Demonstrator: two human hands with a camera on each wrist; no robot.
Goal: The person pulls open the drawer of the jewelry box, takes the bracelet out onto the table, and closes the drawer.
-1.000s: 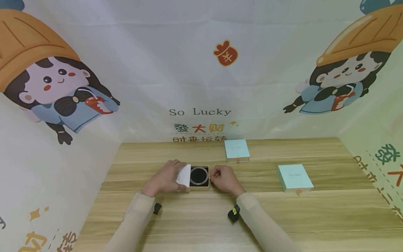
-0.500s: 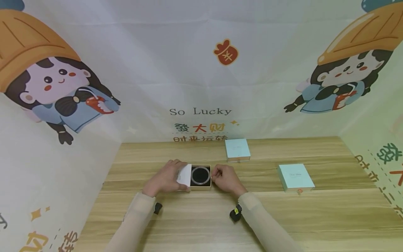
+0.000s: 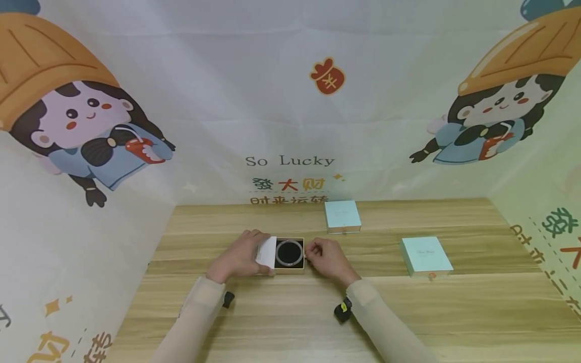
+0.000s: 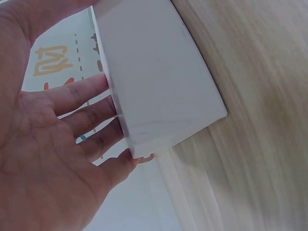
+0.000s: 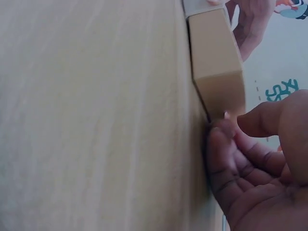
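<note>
A drawer-style gift box lies flat on the table in the head view, its white sleeve at the left. Around that sleeve my left hand holds on, fingers at the far side and thumb at the near side. From the sleeve's right end the tan drawer is pulled out. A clear ring-shaped bangle sits in it on a black cushion. At the drawer's right end my right hand pinches a small pull tab, mostly hidden by the fingertips.
Two closed pale-blue boxes stand on the wooden table: one at the back, one farther right. A printed cloth rises behind the table and along both sides.
The drawer has come slightly farther out to the right, then stayed there. My right wrist has shifted a little to the right. My left hand keeps its hold on the sleeve.
</note>
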